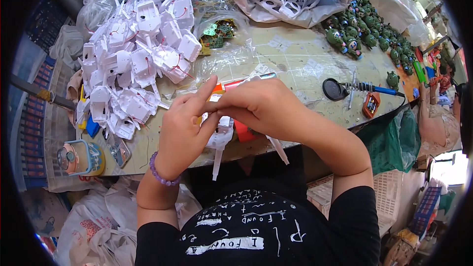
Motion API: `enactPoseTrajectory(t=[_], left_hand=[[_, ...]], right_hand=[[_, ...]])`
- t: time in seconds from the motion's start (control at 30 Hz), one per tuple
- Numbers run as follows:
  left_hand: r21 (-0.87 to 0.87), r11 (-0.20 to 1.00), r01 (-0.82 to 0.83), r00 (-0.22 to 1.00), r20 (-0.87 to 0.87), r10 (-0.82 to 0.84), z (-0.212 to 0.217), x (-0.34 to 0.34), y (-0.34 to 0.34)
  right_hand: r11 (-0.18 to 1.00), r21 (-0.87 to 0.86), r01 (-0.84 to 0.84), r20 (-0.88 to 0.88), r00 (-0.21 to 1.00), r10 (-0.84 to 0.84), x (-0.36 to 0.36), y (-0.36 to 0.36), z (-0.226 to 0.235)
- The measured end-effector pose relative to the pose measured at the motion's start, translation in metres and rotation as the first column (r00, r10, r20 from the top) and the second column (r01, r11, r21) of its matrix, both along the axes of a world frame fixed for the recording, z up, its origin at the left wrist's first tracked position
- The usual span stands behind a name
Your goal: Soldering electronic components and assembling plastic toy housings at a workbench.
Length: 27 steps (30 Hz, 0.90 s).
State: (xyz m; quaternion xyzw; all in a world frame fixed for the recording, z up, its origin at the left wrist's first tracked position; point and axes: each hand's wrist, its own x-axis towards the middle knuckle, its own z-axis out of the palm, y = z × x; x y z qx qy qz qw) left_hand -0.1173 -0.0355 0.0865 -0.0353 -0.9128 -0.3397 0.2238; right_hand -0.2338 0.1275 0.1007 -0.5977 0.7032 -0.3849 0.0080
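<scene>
My left hand (185,122) and my right hand (263,101) meet above the near edge of the table. Their thumbs and fingertips are pinched together, and whatever lies between them is too small or too hidden to name. The left index finger points up and away. Directly beneath the fingers rests a white plastic housing (220,140), its narrow handle-like arm reaching past the table edge. Another white plastic arm (279,150) sticks out to its right, under my right wrist. Something red (244,131) lies between them, mostly covered by my hands.
White plastic housings (143,59) with red wires are heaped at left. Behind are bagged circuit boards (219,32) and a sack of white parts (276,0). Green figurines (359,24) cover the far right, near a blue-handled soldering iron (387,90). A jar (81,158) and phone (118,150) stand left.
</scene>
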Motion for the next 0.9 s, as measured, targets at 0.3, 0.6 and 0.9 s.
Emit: enactPoseTrajectory(t=[0.3,0.6,0.9], left_hand=[[0.667,0.742,-0.063,0.982,0.172,-0.071,-0.016,0.000,0.004],[0.598,0.796,-0.091,0.995,0.079,0.055,-0.027,-0.003,-0.010],[-0.003,0.999,0.054,0.998,0.012,-0.054,-0.016,-0.002,0.009]], right_hand=[[0.989,0.023,0.148,0.294,0.944,-0.148,-0.001,0.009,-0.006],[0.913,0.390,0.122,-0.431,0.900,0.063,0.001,0.039,-0.004],[0.972,0.235,0.024,-0.374,0.925,0.068,0.003,0.071,-0.017]])
